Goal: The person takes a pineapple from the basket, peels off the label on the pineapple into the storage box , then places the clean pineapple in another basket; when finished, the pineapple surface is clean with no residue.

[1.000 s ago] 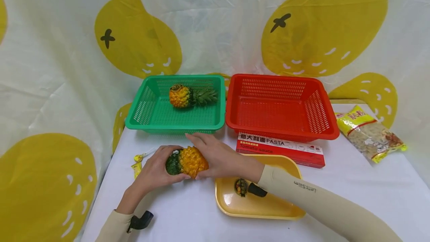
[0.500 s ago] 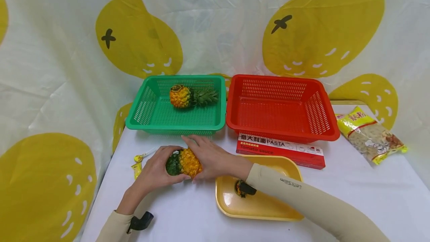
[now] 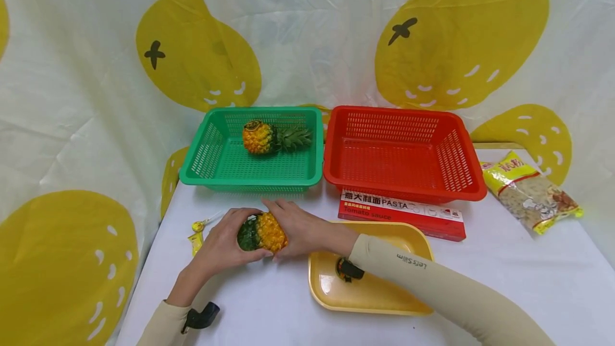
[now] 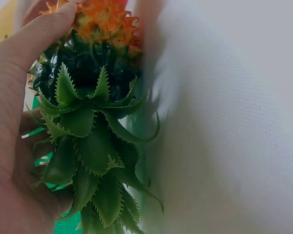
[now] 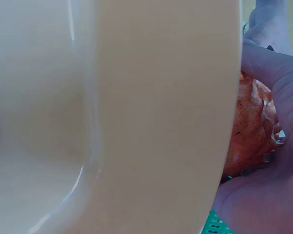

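Note:
A small toy pineapple (image 3: pixel 263 232) lies on the white table just in front of the green basket (image 3: pixel 216 167). My left hand (image 3: pixel 222 242) grips its green leafy crown (image 4: pixel 93 146); the thumb lies over the top. My right hand (image 3: pixel 300 228) wraps round its orange body (image 5: pixel 251 131) from the right. A second pineapple (image 3: pixel 271 138) lies on its side inside the green basket. In the right wrist view the yellow tray's rim (image 5: pixel 161 117) fills most of the picture.
A red basket (image 3: pixel 461 186) stands to the right of the green one. A red pasta box (image 3: pixel 403 212) lies in front of it, and a yellow tray (image 3: pixel 379 295) lies under my right forearm. A snack bag (image 3: pixel 528 191) lies far right. Small yellow wrappers (image 3: pixel 197 231) lie at left.
My right hand and forearm have slid a little to the left along the pineapple, covering more of its orange body. The left hand has stayed in place.

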`<state>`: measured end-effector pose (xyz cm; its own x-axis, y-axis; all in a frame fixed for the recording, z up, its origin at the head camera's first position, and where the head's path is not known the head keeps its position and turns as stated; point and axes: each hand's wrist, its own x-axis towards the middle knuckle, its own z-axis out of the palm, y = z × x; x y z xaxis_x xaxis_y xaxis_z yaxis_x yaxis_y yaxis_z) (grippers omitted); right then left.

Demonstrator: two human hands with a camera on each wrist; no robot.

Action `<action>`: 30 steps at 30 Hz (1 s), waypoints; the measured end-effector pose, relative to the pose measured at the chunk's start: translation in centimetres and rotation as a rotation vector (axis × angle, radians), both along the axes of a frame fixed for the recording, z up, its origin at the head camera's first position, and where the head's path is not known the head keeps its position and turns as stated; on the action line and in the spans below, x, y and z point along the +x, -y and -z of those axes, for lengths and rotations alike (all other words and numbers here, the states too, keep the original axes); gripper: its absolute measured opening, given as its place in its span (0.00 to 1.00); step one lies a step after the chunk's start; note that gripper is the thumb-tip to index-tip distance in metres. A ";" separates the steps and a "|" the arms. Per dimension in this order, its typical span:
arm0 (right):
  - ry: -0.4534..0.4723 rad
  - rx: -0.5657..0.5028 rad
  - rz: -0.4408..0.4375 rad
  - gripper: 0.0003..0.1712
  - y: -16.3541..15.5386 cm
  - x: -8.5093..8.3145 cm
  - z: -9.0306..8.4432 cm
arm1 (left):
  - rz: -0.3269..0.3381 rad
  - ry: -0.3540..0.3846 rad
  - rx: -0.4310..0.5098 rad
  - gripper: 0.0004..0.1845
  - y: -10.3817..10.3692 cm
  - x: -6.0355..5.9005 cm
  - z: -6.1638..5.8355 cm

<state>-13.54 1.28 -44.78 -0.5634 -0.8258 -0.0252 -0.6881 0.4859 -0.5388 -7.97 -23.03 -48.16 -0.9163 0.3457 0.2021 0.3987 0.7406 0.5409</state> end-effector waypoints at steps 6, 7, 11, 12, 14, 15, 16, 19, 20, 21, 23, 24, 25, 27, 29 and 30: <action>-0.009 0.008 0.003 0.68 0.0 0.1 0.1 | 0.002 0.001 -0.013 0.50 0.2 0.0 0.0; -0.010 0.010 0.003 0.68 0.0 0.1 0.1 | 0.001 -0.001 -0.016 0.51 0.3 -0.1 0.1; -0.018 0.016 0.002 0.66 -0.1 0.1 -0.1 | 0.008 -0.009 -0.023 0.51 0.4 -0.2 0.1; -0.020 0.016 0.002 0.65 -0.1 0.1 -0.1 | 0.010 -0.012 -0.024 0.51 0.4 -0.2 0.1; -0.028 0.014 -0.001 0.63 -0.1 0.1 -0.1 | 0.015 -0.025 -0.021 0.52 0.5 -0.1 0.1; -0.029 0.012 -0.002 0.62 0.0 0.1 0.0 | 0.018 -0.034 -0.020 0.52 0.5 -0.1 0.1; -0.031 0.012 -0.004 0.61 0.0 0.1 0.0 | 0.022 -0.042 -0.016 0.52 0.5 -0.1 0.2; -0.033 0.015 -0.004 0.60 0.0 0.0 0.2 | 0.029 -0.071 -0.002 0.52 0.7 0.1 0.4; -0.033 0.016 -0.002 0.60 0.0 0.0 0.3 | 0.032 -0.081 0.005 0.51 0.7 0.1 0.4; -0.035 0.017 -0.001 0.60 0.0 0.0 0.3 | 0.035 -0.091 0.014 0.50 0.7 0.1 0.5; -0.043 0.020 -0.001 0.60 0.0 -0.1 0.3 | 0.038 -0.113 0.030 0.49 0.8 0.1 0.5; -0.044 0.022 0.000 0.60 0.0 -0.1 0.3 | 0.039 -0.127 0.035 0.47 0.9 0.1 0.5; -0.046 0.025 0.001 0.60 0.0 -0.1 0.3 | 0.041 -0.140 0.043 0.46 0.9 0.1 0.4; -0.051 0.034 0.002 0.60 0.0 0.0 0.2 | 0.041 -0.169 0.055 0.44 1.1 0.0 0.3; -0.058 0.042 0.002 0.60 0.0 0.0 0.2 | 0.038 -0.198 0.075 0.42 1.4 -0.1 0.1; -0.062 0.045 0.003 0.60 0.0 0.1 0.2 | 0.033 -0.212 0.087 0.41 1.5 -0.2 -0.1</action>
<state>-13.45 1.24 -45.02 -0.5677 -0.8228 -0.0274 -0.7179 0.5111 -0.4726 -8.13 -24.50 -48.07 -0.8388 0.3479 0.4188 0.5333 0.6796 0.5036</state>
